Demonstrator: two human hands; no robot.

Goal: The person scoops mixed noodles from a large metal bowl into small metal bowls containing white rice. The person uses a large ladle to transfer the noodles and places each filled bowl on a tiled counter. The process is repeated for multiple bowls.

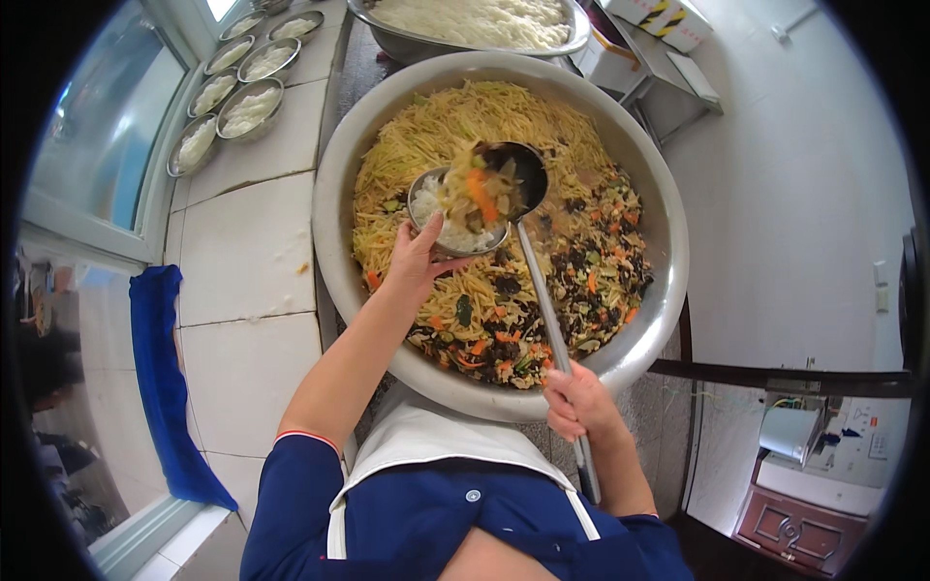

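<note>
My left hand [422,254] grips a small metal bowl [472,248] by its near left side, over the big basin. White rice [426,201] lies in the bowl. In my right hand [581,401] is the long handle of a ladle [531,179], its dark head tilted at the bowl's right rim. Shredded vegetables with orange carrot pieces [481,194] spill from the ladle onto the rice, slightly blurred. Below both hands, the wide metal basin [668,261] holds pale yellow shreds at the far left and a dark mix with carrot bits at the near right.
Several metal bowls of rice [250,108] stand on the white tiled counter [250,247] at the far left. Beyond the basin sits a large pan of rice [470,21]. A blue cloth [170,378] hangs along the window ledge. Boxes [608,60] are at the far right.
</note>
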